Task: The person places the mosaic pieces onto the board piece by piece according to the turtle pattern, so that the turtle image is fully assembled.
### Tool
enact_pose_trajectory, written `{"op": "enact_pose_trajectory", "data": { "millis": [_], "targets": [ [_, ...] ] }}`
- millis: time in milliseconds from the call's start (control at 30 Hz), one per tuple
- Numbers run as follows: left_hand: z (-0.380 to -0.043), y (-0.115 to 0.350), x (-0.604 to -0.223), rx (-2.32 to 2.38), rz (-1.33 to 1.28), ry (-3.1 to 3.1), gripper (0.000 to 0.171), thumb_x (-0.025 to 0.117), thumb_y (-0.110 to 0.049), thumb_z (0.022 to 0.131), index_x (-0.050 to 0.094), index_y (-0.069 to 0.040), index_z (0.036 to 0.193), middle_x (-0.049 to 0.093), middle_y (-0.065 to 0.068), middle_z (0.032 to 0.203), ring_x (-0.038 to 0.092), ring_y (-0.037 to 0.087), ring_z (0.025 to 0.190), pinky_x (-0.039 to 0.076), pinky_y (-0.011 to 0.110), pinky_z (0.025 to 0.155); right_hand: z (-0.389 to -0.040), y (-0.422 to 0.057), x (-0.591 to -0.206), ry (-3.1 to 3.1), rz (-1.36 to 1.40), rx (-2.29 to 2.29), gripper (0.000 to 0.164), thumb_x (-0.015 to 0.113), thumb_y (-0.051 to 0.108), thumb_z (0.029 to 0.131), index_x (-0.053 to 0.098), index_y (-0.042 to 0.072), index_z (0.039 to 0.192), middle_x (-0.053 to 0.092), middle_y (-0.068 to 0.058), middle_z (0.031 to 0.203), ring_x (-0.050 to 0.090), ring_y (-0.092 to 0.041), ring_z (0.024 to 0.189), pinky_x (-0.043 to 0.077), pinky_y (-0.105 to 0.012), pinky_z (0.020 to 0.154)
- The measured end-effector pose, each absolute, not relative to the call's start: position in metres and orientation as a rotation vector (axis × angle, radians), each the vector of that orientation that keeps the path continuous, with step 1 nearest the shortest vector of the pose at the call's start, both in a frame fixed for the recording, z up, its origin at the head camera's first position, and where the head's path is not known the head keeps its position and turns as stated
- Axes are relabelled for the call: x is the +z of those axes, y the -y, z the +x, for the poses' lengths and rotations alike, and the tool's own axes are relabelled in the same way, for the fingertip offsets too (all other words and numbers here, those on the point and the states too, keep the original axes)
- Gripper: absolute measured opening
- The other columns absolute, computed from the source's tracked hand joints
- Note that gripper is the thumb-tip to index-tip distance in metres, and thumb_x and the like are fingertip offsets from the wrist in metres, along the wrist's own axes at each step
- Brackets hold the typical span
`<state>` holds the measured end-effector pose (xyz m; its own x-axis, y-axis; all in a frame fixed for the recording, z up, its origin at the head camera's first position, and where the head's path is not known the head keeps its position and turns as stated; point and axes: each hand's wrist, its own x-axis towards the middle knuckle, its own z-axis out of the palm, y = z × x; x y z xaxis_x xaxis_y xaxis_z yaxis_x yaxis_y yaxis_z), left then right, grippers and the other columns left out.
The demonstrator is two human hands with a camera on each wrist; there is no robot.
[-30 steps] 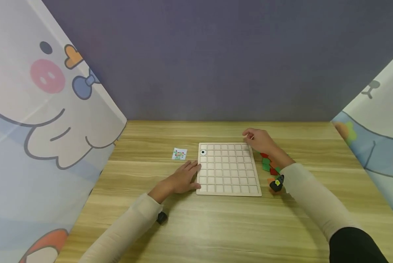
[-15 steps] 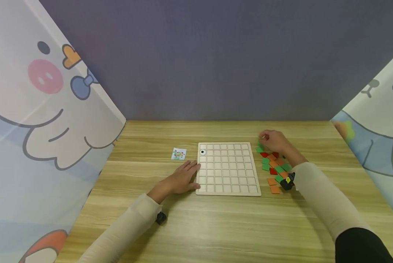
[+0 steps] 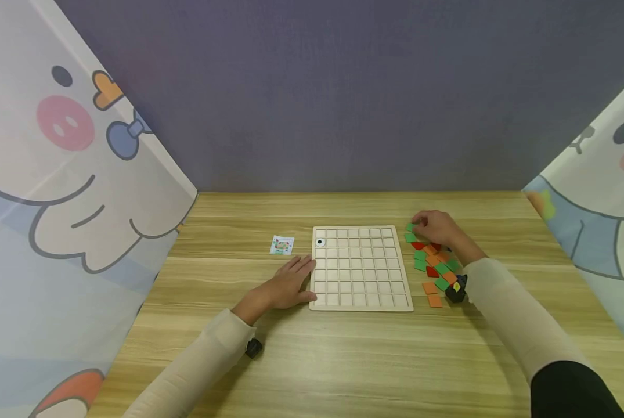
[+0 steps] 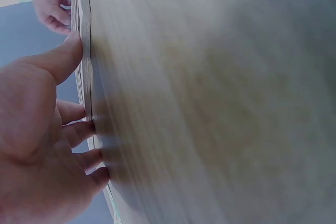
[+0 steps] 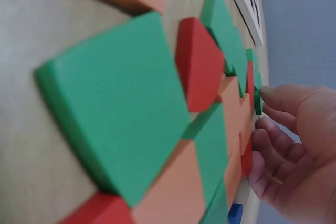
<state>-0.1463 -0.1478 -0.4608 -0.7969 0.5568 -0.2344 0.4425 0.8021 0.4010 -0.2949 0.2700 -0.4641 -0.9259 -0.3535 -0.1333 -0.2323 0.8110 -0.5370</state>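
A pale wooden grid board [image 3: 361,267] lies on the table. One round white piece with a black dot [image 3: 320,242] sits in its upper left cell. My left hand [image 3: 289,283] rests at the board's left edge, fingers spread and the fingertips right at the rim; the left wrist view shows the thumb against the edge. To the right of the board, my right hand [image 3: 436,227] pinches a green square tile [image 5: 257,101] between thumb and fingertips, low at the far end of a pile of tiles. The right hand's palm hides part of the pile.
The pile mixes green tiles [image 3: 419,265], orange tiles [image 3: 435,301] and red tiles [image 3: 432,271]; a bit of blue [image 5: 235,213] shows in the right wrist view. Left of the board lies a small printed card [image 3: 282,245]. A grey wall [image 3: 364,116] stands behind the table.
My right hand has moved right, from the board's upper right corner to the far end of the tiles, baring more of the pile. The left hand stays at the board's edge.
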Motion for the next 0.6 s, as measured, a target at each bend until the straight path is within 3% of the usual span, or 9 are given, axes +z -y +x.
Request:
{"op": "enact_pose_trajectory", "data": {
  "millis": [600],
  "targets": [
    [-0.1453,0.1493,-0.4608,0.462,0.769,-2.656,0.083,0.061,-0.041,0.102,0.023,0.001,0.161,0.021,0.022,0.168,0.015,0.043,0.157,0.015,0.055,0.129,-0.2939,-0.2683,-0.4721,-2.818,-0.411,-0.815,0.026,0.062,0.019,0.099,0.063,0.003,0.120,0.066,-0.016,0.103,0.057,-0.021,0.075,0.046,-0.031,0.064]
  ]
}}
